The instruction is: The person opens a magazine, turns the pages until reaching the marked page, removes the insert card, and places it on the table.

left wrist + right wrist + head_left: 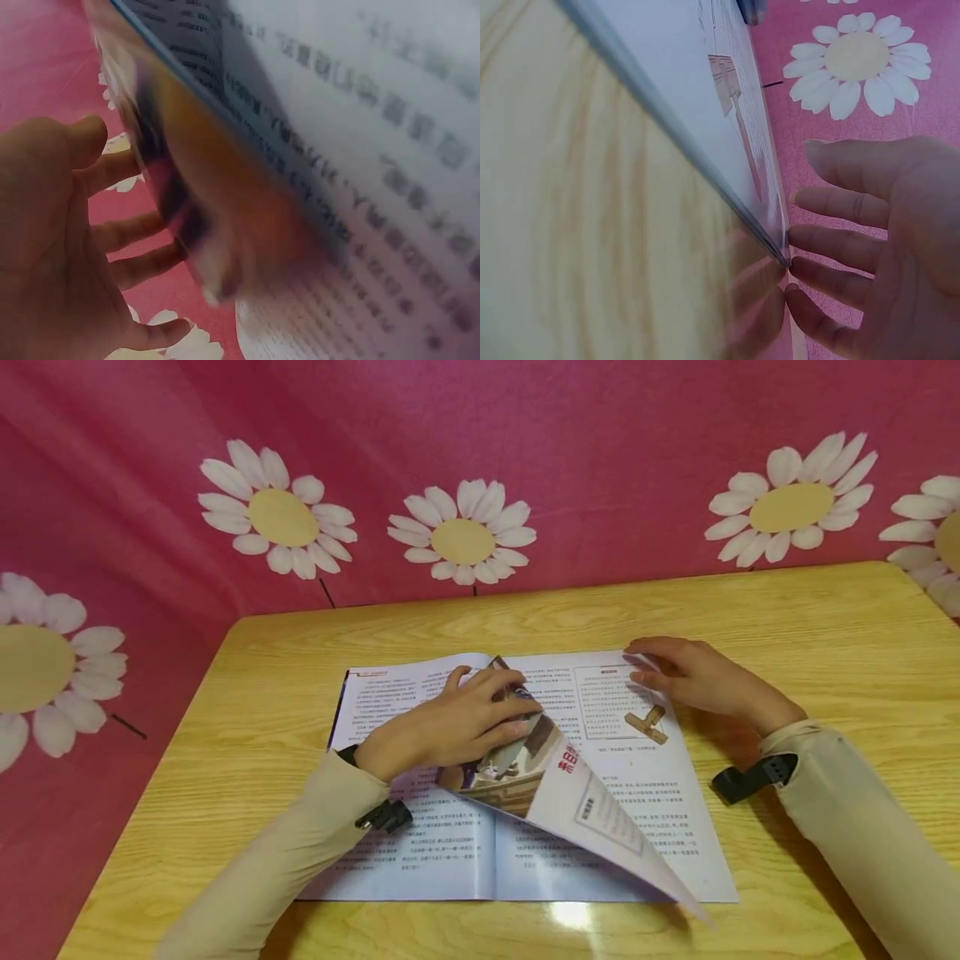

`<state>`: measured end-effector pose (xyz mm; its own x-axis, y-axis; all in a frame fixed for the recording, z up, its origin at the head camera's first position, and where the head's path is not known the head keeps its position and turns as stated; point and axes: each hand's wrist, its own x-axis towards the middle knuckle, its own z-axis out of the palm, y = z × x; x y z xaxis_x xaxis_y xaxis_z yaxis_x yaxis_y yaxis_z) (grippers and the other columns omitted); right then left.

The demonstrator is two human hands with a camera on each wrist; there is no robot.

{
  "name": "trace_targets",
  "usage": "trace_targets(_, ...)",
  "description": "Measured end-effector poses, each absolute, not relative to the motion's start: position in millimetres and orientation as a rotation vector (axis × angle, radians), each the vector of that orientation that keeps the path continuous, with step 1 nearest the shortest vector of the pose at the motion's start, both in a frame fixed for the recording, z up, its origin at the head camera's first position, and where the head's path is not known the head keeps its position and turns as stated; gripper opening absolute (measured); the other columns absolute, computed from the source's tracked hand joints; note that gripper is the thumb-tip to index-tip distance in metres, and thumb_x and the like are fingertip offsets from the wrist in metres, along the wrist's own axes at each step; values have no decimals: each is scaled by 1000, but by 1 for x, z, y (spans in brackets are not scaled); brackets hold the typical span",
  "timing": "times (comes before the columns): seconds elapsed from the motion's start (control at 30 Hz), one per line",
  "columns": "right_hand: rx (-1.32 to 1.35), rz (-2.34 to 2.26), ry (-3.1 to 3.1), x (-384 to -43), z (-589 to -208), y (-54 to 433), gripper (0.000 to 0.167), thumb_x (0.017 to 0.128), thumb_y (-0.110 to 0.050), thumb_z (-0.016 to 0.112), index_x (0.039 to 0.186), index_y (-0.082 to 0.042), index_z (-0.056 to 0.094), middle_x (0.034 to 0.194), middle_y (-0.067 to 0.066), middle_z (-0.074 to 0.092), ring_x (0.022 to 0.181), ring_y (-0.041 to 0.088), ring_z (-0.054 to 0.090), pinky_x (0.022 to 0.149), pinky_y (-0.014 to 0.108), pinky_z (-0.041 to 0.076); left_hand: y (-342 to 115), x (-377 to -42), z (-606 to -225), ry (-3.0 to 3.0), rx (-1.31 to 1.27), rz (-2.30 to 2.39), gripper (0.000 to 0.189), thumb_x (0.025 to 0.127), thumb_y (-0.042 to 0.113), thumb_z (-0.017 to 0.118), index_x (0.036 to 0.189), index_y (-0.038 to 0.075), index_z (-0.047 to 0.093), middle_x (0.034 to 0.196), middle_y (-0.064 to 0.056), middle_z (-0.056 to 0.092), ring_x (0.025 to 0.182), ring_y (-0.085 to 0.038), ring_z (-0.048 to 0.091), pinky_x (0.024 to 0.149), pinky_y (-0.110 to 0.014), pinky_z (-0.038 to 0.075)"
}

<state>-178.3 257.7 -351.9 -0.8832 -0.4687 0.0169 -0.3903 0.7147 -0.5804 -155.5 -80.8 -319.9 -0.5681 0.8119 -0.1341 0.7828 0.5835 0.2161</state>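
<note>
An open magazine (450,852) lies on the table, printed with text on both sides. One loose leaf (600,827) with a coloured picture stands lifted and slanted over its middle, its lower corner hanging past the bottom edge. My left hand (468,718) touches this leaf with spread fingers; in the left wrist view the thumb of the left hand (60,232) is apart from the paper. At the upper right corner is my right hand (701,681). The right wrist view shows the right hand (885,232) with extended fingers whose tips are at the magazine's edge (705,184).
The table (825,627) has a yellow wood-grain top, and it extends on both sides of the magazine. Behind it hangs a pink cloth (600,460) with large white daisies. A black strap device (753,777) is on the right wrist, another (386,816) on the left.
</note>
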Motion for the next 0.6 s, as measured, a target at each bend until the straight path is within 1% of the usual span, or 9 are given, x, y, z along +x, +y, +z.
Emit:
trace_targets(0.1,-689,-900,2769,-178,-351,257,51,96,-23,62,138,1,48,137,24,50,125,39,46,102,58,34,-85,-154,-321,2583,1310,250,46,104,44,33,144,24,45,155,-3,31,145,-21,20,111,-57,14)
trace_targets(0.2,-639,-920,2750,-177,-351,258,53,94,-22,64,139,0,47,139,22,49,125,38,45,103,57,34,-87,-151,-325,2543,1268,282,50,104,46,35,147,20,40,157,-1,28,146,-22,17,110,-59,14)
trace_targets(0.3,-605,-911,2746,-177,-352,258,59,93,-24,66,142,-1,44,141,22,46,128,38,43,104,57,32,-89,-149,-328,2530,1224,285,51,103,45,37,147,19,38,158,-1,27,147,-23,16,110,-60,17)
trace_targets(0.4,-595,-897,2753,-177,-351,258,64,92,-26,68,144,0,41,143,23,44,131,40,40,105,58,31,-90,-148,-329,2546,1218,270,52,103,44,38,147,18,38,157,-1,28,146,-24,19,108,-61,23)
trace_targets(0.5,-595,-893,2757,-177,-351,257,64,92,-25,68,144,0,40,143,24,43,131,40,40,106,58,31,-91,-148,-329,2571,1249,252,50,104,42,37,149,20,37,155,-2,32,143,-25,23,107,-58,28)
trace_targets(0.6,-576,-901,2756,-177,-352,257,63,92,-25,67,144,-1,41,144,22,44,132,38,40,106,57,31,-91,-147,-329,2576,1218,258,46,105,38,35,150,27,36,153,-6,31,139,-28,29,105,-53,34)
